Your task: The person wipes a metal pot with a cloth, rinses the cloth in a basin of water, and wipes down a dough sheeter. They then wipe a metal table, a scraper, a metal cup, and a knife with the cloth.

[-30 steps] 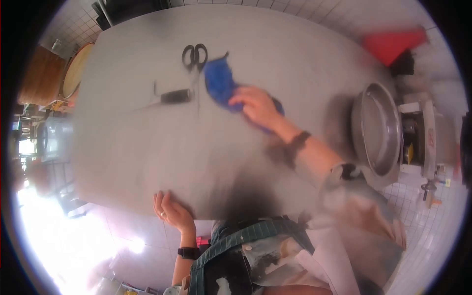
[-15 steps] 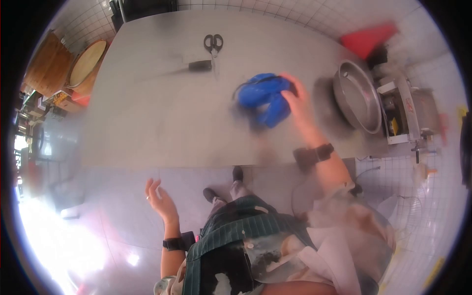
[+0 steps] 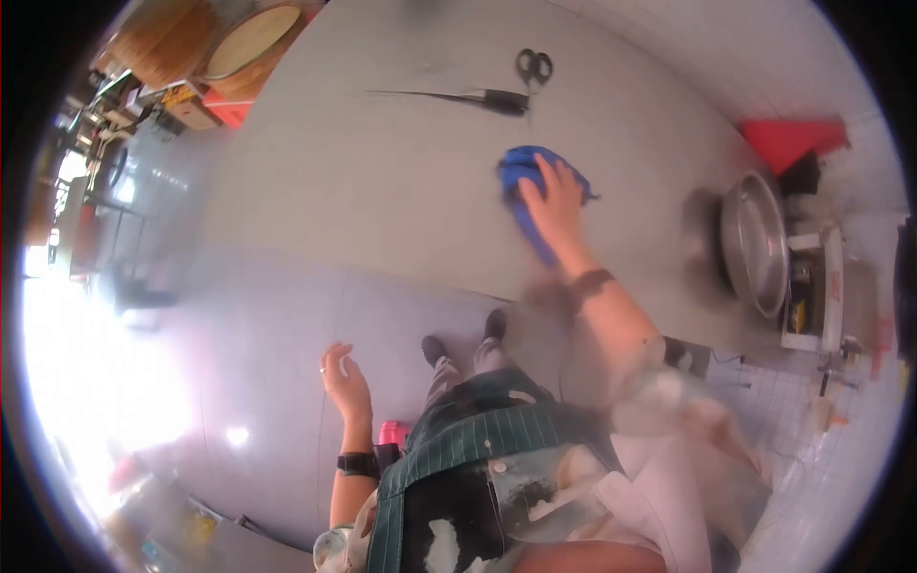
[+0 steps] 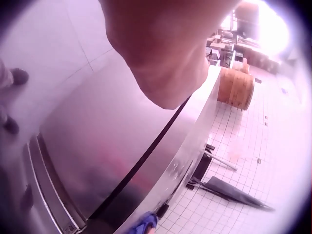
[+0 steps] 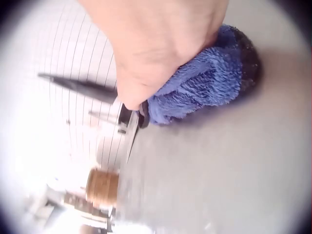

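Note:
A blue cloth lies bunched on the grey table under the right hand, whose fingers spread over it. In the right wrist view the thick, fluffy cloth shows folded beneath the right hand. The left hand hangs off the table's near side with loosely bent fingers, holding nothing; the left wrist view shows part of that hand, its fingers hidden. Behind the cloth lie a black-handled knife and black-handled scissors.
At the table's right end stands a round metal pan, with a white-framed appliance beside it. A red object is at the back right. Wooden round containers stand at the far left.
The right hand has moved the cloth over the table, lifting or folding it midway, and now presses it down. The left hand has come off the table edge. The head view has shifted.

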A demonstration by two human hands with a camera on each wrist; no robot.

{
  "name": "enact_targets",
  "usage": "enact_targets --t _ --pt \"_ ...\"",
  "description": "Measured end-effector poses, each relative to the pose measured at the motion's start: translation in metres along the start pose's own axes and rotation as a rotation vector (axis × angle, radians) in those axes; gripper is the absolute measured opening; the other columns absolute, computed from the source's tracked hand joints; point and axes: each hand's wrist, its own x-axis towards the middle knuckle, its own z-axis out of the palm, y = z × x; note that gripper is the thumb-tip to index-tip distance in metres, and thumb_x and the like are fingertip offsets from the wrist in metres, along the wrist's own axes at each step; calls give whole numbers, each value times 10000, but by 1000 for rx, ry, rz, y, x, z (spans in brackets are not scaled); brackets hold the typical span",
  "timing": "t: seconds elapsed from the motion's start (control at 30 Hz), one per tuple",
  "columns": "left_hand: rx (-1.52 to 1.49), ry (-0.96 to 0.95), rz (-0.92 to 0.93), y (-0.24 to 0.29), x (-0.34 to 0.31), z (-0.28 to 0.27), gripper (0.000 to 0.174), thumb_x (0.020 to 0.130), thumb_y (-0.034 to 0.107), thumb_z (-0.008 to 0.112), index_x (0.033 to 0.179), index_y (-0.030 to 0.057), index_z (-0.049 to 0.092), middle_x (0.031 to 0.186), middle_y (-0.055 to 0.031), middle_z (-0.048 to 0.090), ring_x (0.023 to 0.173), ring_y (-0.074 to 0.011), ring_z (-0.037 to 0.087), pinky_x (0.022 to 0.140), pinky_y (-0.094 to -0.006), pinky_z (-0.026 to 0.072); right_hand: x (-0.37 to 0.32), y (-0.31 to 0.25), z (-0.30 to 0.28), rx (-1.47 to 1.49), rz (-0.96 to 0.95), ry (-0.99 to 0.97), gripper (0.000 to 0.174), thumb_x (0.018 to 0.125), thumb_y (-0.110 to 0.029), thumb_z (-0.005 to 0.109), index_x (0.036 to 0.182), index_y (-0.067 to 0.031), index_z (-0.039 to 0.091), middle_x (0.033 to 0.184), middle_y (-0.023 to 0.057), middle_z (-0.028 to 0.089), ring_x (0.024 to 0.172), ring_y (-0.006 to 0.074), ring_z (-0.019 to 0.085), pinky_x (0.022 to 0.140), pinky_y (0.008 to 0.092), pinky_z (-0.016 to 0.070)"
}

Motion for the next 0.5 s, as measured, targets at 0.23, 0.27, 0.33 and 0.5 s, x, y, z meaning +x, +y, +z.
enact_targets --t 0.23,0.27,0.33,0.5 --pt "-128 147 -214 -12 -33 -16 176 848 -41 496 963 20 615 1013 -122 630 994 -274 592 867 -366 460 32 -172 116 89 -135 -109 638 780 -563 593 1342 -277 496 1429 249 350 1353 435 257 1107 573 131" --pt "-125 161 -225 -17 -35 -13 176 848 -41 496 963 20 615 1013 -122 630 994 -274 592 867 -366 460 33 -191 126 96 -147 -120 638 780 -563 593 1342 -277 496 1429 249 350 1353 435 257 1107 573 131" --pt "-184 168 -272 -28 -46 -6 184 856 -34 495 971 29 624 986 -114 637 966 -255 599 853 -348 462 24 -218 138 113 -359 -267 596 780 -552 599 1319 -310 519 1420 243 360 1345 438 264 1104 585 121" --pt "-187 37 -244 3 -31 14 186 873 -8 500 977 41 645 948 -93 642 938 -206 603 818 -322 466 -23 -211 101 173 -675 -457 558 741 -484 652 1256 -288 565 1396 235 382 1322 449 292 1086 612 157"
